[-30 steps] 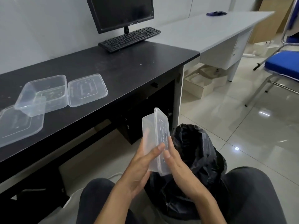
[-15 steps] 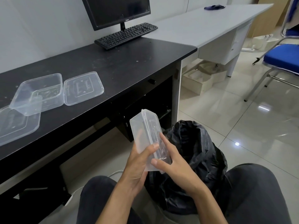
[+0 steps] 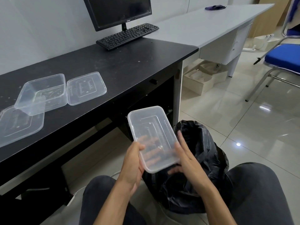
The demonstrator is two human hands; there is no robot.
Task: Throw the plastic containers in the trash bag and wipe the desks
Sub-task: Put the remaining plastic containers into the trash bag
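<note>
1. One lidded plastic container [image 3: 152, 135] was in the person's grasp, tilted with its lid facing up and nothing visible inside it. It hung just above the mouth of the one black trash bag [image 3: 204, 156], which stood on the floor between the person's knees.
2. The left hand [image 3: 131, 166] gripped the container's near left edge, thumb on the lid and fingers underneath, showing through the clear plastic.
3. The right hand [image 3: 188, 158] pressed against the container's right edge with its fingers held fairly straight.
4. On the black desk [image 3: 129, 65] lay one open container [image 3: 42, 93] holding a few scraps and crumbs, and two loose lids.
5. One lid [image 3: 86, 88] sat just beside the open container, and the other lid [image 3: 17, 125] lay partly under it.
6. Farther back on that desk stood one monitor [image 3: 120, 12] and one keyboard [image 3: 128, 35].
7. A second, white desk [image 3: 203, 25] adjoined it, with one dark purple cloth [image 3: 214, 7] at its far end.
8. One blue chair [image 3: 284, 56] stood on the tiled floor.
</note>
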